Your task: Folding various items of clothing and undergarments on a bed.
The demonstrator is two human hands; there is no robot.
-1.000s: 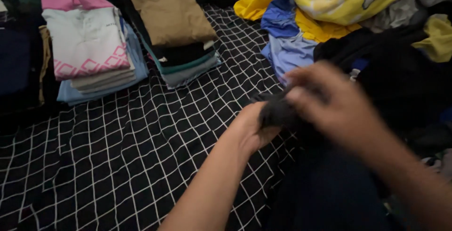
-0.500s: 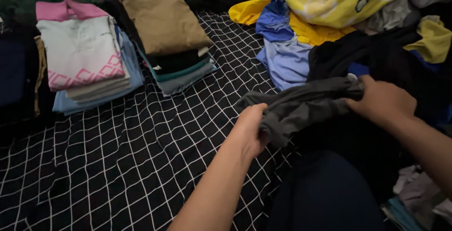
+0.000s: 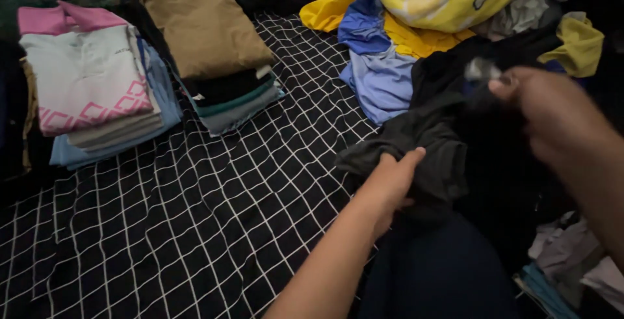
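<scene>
my left hand (image 3: 390,179) reaches forward low, my right hand (image 3: 552,111) is raised higher and blurred. the dark grey garment (image 3: 422,146) hangs crumpled between them over the black checked sheet (image 3: 195,215), beside the unfolded clothes pile (image 3: 442,7). both hands are closed, each pinching one end of it.

I am reaching my left hand (image 3: 390,179) forward on a straight, bare forearm, fingers curled closed in a pinch, thumb pointing up. I am holding my right hand (image 3: 552,114) higher and farther out, blurred, fingertips pinched together.
</scene>
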